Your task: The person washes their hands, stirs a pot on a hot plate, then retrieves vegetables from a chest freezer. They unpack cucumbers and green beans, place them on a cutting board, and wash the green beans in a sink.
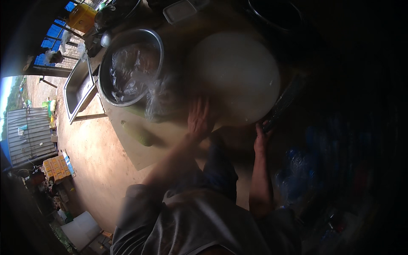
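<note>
My left hand (199, 118) lies flat, fingers apart, at the lower left edge of a large round white board (242, 76). My right hand (263, 135) is closed around the handle end of a dark, long-bladed knife or cleaver (283, 102); its exact kind is hard to tell in the shade. The blade runs up along the board's right edge. A metal basin (161, 47) holding something under clear plastic film stands to the left, with a knotted clear plastic bag (156, 102) at its rim. Nearer me lies a long pale green gourd or cucumber (137, 133).
All this stands on a pale tabletop (127, 153). Beyond its left edge is a metal sink (79, 87). A plastic container (179, 11) and a dark round vessel (275, 14) stand at the far side. Plastic bottles (295, 175) are heaped at the right.
</note>
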The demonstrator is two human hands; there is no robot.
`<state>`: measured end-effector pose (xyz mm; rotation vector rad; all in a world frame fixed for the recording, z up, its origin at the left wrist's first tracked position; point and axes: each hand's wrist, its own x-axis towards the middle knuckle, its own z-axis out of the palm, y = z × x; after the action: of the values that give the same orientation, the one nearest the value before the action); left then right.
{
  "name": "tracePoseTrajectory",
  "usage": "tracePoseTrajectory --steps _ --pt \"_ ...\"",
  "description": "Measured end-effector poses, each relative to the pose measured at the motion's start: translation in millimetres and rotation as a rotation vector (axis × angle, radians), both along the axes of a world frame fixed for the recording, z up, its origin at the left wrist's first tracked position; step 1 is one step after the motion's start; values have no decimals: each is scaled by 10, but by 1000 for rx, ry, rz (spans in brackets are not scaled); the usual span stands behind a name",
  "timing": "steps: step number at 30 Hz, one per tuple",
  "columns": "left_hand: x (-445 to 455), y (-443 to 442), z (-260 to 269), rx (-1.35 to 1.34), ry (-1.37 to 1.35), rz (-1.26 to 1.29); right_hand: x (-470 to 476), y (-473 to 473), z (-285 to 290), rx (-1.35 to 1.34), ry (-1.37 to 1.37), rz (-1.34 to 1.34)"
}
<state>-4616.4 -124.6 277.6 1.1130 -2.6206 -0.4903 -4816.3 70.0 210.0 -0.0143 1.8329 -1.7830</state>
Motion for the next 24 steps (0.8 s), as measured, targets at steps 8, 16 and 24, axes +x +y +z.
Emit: tracePoseTrajectory --steps 8,16,24 --pt "-1207 1280 -166 358 344 -588 423 955 47 74 76 57" --pt "-1718 -417 -365 -215 413 134 565 798 442 -71 -228 -87" --pt "-2352 847 -370 642 647 -529 596 661 516 -519 -219 -211"
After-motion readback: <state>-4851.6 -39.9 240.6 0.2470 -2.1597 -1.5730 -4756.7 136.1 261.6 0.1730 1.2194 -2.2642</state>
